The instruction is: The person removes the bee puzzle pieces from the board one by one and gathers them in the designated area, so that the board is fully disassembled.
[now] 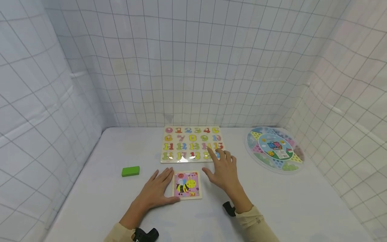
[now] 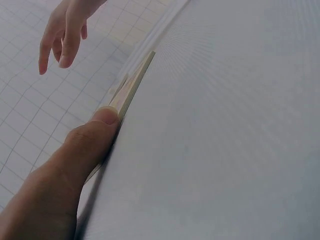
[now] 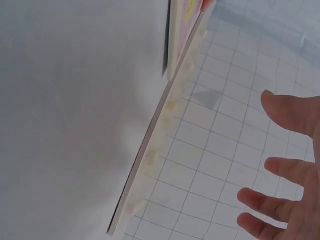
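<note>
A small square wooden puzzle [image 1: 187, 185] with a bee picture lies flat on the white table. My left hand [image 1: 155, 190] rests at its left side with fairly straight fingers, the fingertips by the upper left corner. The left thumb [image 2: 95, 130] touches the puzzle's near edge in the left wrist view. My right hand [image 1: 225, 171] hovers to the right of the bee puzzle, fingers spread and holding nothing. Its fingertips overlap the lower right of a number puzzle board [image 1: 187, 143] in the head view. The right wrist view shows that hand [image 3: 290, 175] apart from both puzzles.
A green block [image 1: 130, 171] lies left of my left hand. At the right of the table is a round, clear-edged package [image 1: 275, 149] with a colourful star board. White grid-patterned cloth walls [image 1: 196, 67] stand behind the table and on both sides.
</note>
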`<state>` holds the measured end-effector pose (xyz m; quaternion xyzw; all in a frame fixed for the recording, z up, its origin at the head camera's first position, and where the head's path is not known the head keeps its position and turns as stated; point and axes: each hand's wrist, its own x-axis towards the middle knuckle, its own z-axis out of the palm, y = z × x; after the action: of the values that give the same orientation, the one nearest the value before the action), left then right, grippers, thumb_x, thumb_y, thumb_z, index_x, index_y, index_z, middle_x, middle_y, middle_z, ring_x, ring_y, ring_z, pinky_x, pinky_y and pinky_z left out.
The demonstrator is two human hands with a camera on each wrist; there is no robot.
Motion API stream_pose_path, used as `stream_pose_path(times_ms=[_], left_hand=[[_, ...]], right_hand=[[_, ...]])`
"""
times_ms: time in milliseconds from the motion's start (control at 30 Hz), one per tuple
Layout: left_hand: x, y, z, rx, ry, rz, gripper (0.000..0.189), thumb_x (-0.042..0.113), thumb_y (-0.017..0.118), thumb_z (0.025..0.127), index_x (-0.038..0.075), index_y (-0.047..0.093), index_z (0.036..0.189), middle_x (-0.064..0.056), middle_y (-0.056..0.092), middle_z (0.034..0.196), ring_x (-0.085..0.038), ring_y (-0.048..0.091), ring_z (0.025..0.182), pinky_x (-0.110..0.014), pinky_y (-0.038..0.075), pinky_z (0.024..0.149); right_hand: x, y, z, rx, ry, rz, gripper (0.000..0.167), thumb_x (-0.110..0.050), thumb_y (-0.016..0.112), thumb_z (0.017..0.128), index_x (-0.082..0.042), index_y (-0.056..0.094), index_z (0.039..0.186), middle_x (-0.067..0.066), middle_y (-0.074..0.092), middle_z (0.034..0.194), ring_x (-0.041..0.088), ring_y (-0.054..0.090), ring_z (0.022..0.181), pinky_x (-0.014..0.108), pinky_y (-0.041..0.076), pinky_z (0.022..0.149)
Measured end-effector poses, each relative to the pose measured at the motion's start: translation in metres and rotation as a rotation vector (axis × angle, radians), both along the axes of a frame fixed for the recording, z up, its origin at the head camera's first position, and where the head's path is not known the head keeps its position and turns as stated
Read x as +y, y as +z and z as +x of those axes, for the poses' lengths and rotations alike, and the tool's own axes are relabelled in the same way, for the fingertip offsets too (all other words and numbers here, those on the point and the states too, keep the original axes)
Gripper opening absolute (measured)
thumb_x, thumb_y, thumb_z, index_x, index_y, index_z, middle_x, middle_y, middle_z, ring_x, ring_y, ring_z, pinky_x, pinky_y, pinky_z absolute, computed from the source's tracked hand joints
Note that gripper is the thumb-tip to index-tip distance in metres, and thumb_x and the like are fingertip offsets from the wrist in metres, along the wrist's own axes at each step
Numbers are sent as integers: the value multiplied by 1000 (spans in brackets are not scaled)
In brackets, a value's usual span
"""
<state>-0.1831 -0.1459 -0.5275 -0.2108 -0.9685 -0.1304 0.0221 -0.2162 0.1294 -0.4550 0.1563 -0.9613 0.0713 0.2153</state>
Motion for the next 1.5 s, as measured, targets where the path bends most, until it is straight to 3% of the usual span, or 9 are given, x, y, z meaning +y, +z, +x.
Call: stream_pose_path(times_ms=[200,667,933,1133,1500], left_hand=[[0,2,2,-15,7,-1,109,85,49,74,10,35,152,-5,32,160,-23,28,149,-50,19,123],[2,-1,2,-5,1,-7,107,85,48,75,12,34,152,-3,31,160,-21,28,149,-50,18,123],[1,-2,0,14,-3,3,107,85,48,75,13,33,153,-2,30,161,-21,28,149,-49,18,123],[0,-3,0,31,-9,-17,107,85,48,75,13,33,152,-2,31,160,-20,28,149,-49,19,123],[-2,1,3,36,-12,-10,105,83,49,76,13,34,152,-2,32,160,-20,28,149,-50,19,123]], right_hand=[[-12,8,-4,-111,75,-63,62,-49,73,81,-20,58,134,8,62,124,29,55,113,46,50,91],[-50,15,-2,-510,221,-102,51,-37,82,76,-13,69,118,4,65,124,25,57,117,43,51,96],[-67,12,-5,-583,309,-138,43,-31,83,76,-12,71,112,3,67,115,19,60,106,35,53,91],[-73,3,-12,-685,362,-163,45,-30,84,75,-10,71,113,0,71,108,15,60,96,28,53,85],[-76,-9,-24,-744,429,-220,39,-25,83,77,-8,72,110,-1,70,95,8,55,79,19,48,70]])
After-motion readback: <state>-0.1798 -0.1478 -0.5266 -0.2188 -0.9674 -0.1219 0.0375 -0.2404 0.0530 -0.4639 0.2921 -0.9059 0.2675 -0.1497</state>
